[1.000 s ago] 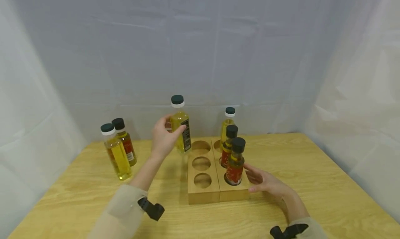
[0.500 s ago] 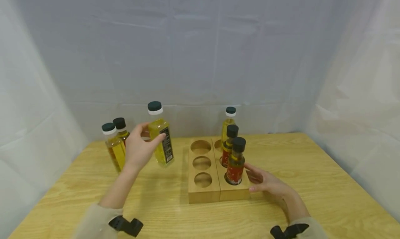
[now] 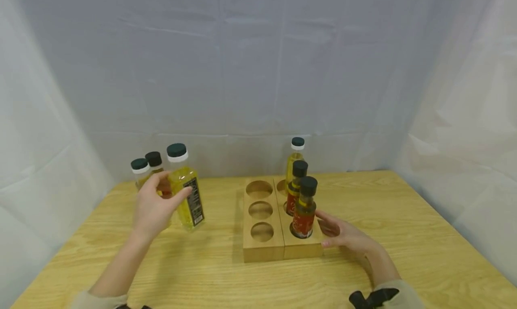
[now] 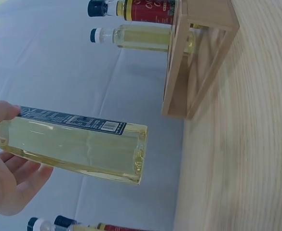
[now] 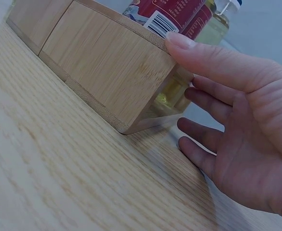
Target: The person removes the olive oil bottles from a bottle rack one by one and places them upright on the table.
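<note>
While my left hand [image 3: 155, 206] wraps round the yellow bottle [image 3: 186, 197], I carry it tilted and clear of the surface [image 3: 226, 282], at left of centre in the head view. My thumb lies across its front and my fingers curl behind, so the label faces right. In the left wrist view the bottle's [image 4: 73, 147] square base points toward the rack [image 4: 198, 57], well apart from it, and nothing touches the base.

My right hand [image 3: 343, 237] lies with fingers straight and spread, holding nothing. In the right wrist view the thumb [image 5: 213, 55] rests on the top edge of the rack's [image 5: 107, 62] near right corner, and the other fingers [image 5: 208, 103] stretch along its right side; I judge that this steadies the rack, though I cannot tell whether those fingers press the wood.

At frame centre the rack [image 3: 262, 253] is made of two wooden blocks side by side. Its left block has three round holes, all with nothing in them. Its right block holds three bottles upright: a red one [image 3: 304, 212] nearest me, a second red one [image 3: 295, 185] behind it, and a yellow one [image 3: 296, 161] at the back.

Behind my left hand, at the left of the frame, two more bottles stand close together on the surface: a white-collared one [image 3: 140, 167] and a dark-capped one [image 3: 154, 161], both partly hidden by my hand.
</note>
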Motion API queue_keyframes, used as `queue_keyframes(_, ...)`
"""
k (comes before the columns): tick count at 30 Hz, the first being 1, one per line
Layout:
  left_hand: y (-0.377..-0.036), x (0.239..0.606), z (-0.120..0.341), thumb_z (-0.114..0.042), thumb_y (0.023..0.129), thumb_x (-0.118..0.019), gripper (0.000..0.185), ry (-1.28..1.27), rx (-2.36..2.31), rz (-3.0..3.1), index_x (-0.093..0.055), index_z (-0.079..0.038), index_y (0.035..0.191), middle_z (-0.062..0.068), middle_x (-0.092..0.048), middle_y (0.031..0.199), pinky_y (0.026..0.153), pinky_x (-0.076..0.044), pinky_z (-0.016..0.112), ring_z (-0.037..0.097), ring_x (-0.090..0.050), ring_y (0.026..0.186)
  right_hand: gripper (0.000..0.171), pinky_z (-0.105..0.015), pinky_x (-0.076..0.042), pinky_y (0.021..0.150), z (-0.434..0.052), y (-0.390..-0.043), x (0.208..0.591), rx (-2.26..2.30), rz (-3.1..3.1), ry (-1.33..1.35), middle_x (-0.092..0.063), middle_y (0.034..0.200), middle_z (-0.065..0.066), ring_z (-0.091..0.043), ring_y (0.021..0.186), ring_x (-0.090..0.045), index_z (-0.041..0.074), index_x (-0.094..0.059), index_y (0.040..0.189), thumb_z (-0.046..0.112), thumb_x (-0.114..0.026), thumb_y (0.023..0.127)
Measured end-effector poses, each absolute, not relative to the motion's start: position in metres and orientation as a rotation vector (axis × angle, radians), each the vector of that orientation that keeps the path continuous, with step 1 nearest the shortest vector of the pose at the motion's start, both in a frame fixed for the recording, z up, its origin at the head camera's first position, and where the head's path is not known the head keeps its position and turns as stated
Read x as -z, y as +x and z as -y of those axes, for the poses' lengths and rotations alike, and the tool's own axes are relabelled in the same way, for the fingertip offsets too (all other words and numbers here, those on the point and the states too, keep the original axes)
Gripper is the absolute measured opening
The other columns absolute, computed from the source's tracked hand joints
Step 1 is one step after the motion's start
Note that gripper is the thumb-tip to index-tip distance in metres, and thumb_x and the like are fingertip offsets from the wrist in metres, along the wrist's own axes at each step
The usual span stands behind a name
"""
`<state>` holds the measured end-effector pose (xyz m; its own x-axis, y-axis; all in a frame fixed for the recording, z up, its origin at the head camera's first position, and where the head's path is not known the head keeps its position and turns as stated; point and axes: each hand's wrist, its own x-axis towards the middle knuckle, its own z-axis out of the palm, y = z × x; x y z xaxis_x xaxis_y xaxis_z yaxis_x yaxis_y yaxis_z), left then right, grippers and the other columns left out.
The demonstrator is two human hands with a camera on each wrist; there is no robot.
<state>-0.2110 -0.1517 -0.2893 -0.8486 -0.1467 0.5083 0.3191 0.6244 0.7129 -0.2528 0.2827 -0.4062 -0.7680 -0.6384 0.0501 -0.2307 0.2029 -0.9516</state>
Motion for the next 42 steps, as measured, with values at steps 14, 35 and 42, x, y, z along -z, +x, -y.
queue_keyframes(14,-0.196,0.303,0.197,-0.029,0.086,-0.067,0.059,-0.038,1.072,2.397,-0.045,0.008,0.127,0.02,-0.054,0.107,0.066,-0.038,0.002,0.025,-0.049,0.095,0.086,-0.054,-0.017,0.106,-0.284,-0.253,0.408,1.585,-2.135,-0.818,-0.006,0.148,-0.032,-0.049,0.133,-0.011,-0.01,-0.005,0.144,0.015,-0.065,0.087)
queue_keyframes(35,-0.193,0.321,0.241,-0.039,0.087,-0.063,0.067,0.102,0.965,2.558,-0.041,0.008,0.13,0.027,-0.052,0.113,0.071,-0.05,0.038,0.039,-0.052,0.097,0.085,-0.054,-0.017,0.106,-0.283,-0.252,0.408,1.589,-2.134,-0.822,-0.006,0.148,-0.032,-0.049,0.133,-0.011,-0.01,-0.005,0.144,0.014,-0.064,0.087)
queue_keyframes(42,-0.194,0.323,0.248,-0.044,0.087,-0.06,0.072,0.178,0.965,2.617,-0.038,0.011,0.129,0.032,-0.05,0.115,0.074,-0.045,0.054,0.045,-0.05,0.101,0.085,-0.053,-0.017,0.106,-0.282,-0.252,0.407,1.595,-2.129,-0.811,-0.006,0.148,-0.032,-0.048,0.133,-0.011,-0.009,-0.005,0.144,0.013,-0.065,0.087)
